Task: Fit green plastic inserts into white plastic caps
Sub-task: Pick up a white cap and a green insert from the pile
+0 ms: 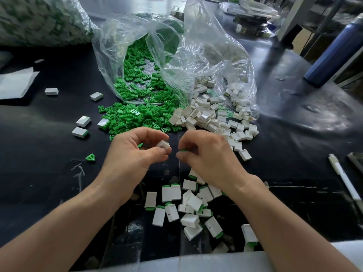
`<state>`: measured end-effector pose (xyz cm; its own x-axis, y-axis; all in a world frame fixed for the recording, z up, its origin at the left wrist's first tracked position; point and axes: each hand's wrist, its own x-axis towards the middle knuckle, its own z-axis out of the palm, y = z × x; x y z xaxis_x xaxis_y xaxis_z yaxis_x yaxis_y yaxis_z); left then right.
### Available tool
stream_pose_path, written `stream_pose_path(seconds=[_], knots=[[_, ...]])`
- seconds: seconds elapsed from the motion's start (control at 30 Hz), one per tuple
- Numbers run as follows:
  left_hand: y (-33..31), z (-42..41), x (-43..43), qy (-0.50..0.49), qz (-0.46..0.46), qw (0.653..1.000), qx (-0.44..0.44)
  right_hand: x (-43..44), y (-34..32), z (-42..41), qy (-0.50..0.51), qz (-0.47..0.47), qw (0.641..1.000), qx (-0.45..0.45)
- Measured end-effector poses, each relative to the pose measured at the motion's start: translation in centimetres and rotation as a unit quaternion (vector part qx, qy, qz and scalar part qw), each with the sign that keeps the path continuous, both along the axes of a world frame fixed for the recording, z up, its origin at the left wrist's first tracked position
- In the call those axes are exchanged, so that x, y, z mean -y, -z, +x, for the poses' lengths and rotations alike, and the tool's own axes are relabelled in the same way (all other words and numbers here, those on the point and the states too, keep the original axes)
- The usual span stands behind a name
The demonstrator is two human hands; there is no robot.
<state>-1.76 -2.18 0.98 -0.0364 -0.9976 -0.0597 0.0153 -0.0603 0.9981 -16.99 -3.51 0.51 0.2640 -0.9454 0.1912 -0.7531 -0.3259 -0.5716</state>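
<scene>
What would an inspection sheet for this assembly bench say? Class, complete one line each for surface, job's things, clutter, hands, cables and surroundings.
Surface: black table, glossy and scuffed.
Job's things: green inserts spill from a clear bag; white caps spill from a second bag beside it; assembled caps lie nearest the person.
Clutter: stray caps at left; white pen at right; white paper at far left.
Hands: left hand pinches the held cap; right hand pinches the held insert; the two parts are apart.
Cables: nothing seen.
Surroundings: blue bottle at right; a full bag of parts at upper left.
</scene>
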Motion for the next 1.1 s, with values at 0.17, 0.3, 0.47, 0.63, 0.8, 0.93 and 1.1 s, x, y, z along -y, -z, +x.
stream_pose_path(seconds=[0.17,0.3,0.47,0.63,0.8,0.93,1.1], knots=[[0.09,0.08,-0.14,0.009,0.006,1.000,-0.003,0.22,-0.56,-0.44,0.042,0.030,0.982,0.180],[-0.02,0.03,-0.17,0.013,0.011,1.000,-0.002,0.08,-0.81,-0.24,0.008,0.049,0.967,0.249],[-0.08,0.02,-0.18,0.015,0.011,1.000,0.008,0.01,-0.59,0.02,-0.016,0.055,0.970,0.237],[0.01,0.05,-0.20,0.012,0.002,1.000,0.013,-0.02,-0.48,-0.06,-0.024,0.054,0.976,0.209],[0.11,0.15,-0.12,0.008,-0.008,1.000,0.020,-0.11,-0.34,-0.06,-0.028,0.081,0.972,0.221],[0.11,0.18,-0.13,0.004,-0.013,1.000,0.025,-0.10,-0.27,0.05,-0.034,0.095,0.979,0.178],[0.05,0.11,-0.08,0.001,-0.014,1.000,0.020,-0.33,-0.30,-0.03,-0.052,0.079,0.991,0.095]])
